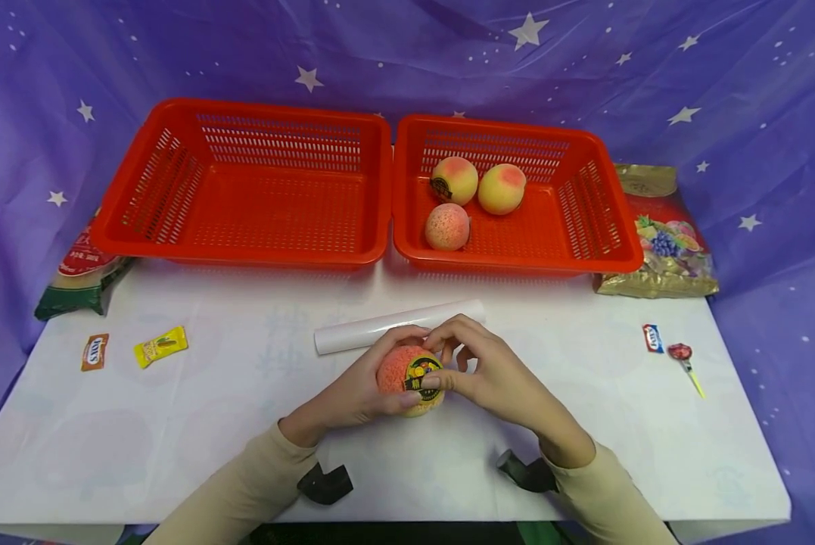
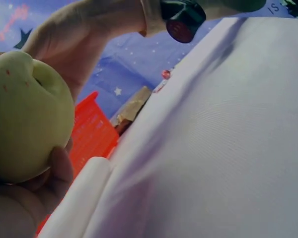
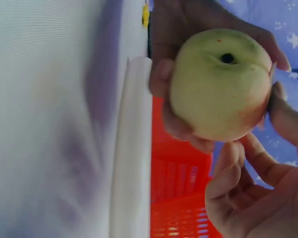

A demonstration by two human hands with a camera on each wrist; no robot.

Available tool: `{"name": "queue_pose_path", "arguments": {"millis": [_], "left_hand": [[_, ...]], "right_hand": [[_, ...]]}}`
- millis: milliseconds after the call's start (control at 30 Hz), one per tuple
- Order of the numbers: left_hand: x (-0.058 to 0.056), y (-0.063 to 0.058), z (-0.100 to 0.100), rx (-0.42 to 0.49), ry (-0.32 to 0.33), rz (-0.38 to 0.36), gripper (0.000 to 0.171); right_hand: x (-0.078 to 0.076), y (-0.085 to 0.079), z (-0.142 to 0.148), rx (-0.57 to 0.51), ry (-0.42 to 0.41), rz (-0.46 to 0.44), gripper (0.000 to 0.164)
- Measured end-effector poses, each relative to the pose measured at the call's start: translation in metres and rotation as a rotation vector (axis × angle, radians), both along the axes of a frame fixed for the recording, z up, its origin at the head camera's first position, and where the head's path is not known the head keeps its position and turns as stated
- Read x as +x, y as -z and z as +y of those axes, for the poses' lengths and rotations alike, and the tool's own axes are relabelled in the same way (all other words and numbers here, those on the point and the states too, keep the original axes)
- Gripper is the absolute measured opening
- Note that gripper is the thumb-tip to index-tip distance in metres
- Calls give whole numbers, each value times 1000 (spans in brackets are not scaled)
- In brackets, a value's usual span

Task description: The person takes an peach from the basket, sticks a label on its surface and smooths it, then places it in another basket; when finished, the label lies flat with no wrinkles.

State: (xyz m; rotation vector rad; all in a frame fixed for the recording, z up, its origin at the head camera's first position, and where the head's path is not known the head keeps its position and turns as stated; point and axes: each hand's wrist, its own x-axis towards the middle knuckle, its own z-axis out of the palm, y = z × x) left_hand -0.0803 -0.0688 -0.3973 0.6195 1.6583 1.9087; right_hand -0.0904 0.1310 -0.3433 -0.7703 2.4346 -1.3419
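A pink-and-yellow peach (image 1: 395, 371) with a round black-and-yellow sticker (image 1: 422, 369) is held above the table near its middle. My left hand (image 1: 359, 390) grips the peach from the left, fingers around its far side and thumb in front. Across from it, my right hand (image 1: 492, 371) has its thumb on the sticker and its index finger against the peach's edge; the other fingers are bent. In the right wrist view, the pale underside of the peach (image 3: 216, 94) shows a dark stem hollow, and the sticker is seen only edge-on.
A white roll (image 1: 353, 337) lies just beyond the hands. Behind it stand a red basket (image 1: 244, 257) at left and another red basket (image 1: 516, 265) holding three peaches. Candies (image 1: 160, 347) and a lollipop (image 1: 679, 352) lie at the sides, near packaged bags (image 1: 673, 257).
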Motion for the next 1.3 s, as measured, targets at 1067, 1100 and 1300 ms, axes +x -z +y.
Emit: {"name": "queue_pose_path", "arguments": {"millis": [1067, 1100, 1300], "left_hand": [[-1, 6, -1, -63, -174, 135, 35], [0, 2, -1, -78, -175, 143, 35], [-1, 0, -3, -102, -177, 159, 36]], "right_hand": [[27, 29, -10, 341, -45, 621, 52], [27, 29, -10, 358, -54, 603, 54], [28, 29, -14, 397, -68, 565, 59]]}}
